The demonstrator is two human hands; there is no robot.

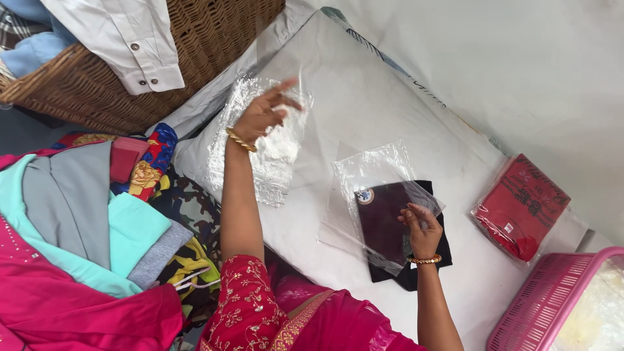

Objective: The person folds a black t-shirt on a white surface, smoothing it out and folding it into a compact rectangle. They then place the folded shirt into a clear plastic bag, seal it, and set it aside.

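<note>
My left hand [263,115] hovers over a stack of clear plastic bags [260,140] at the middle left, fingers spread, touching or just above the top bag. My right hand [421,229] pinches the edge of a clear plastic bag [377,188] that lies partly over a folded dark maroon and black garment [396,227] on the white surface [364,104]. Both wrists wear gold bangles. Part of the garment shows through the bag, so I cannot tell whether it is inside or beneath.
A red garment packed in a clear bag [522,207] lies at the right. A pink plastic basket [552,302] sits at the bottom right. A wicker basket [130,71] with shirts stands top left. Folded coloured clothes [91,221] pile up at the left.
</note>
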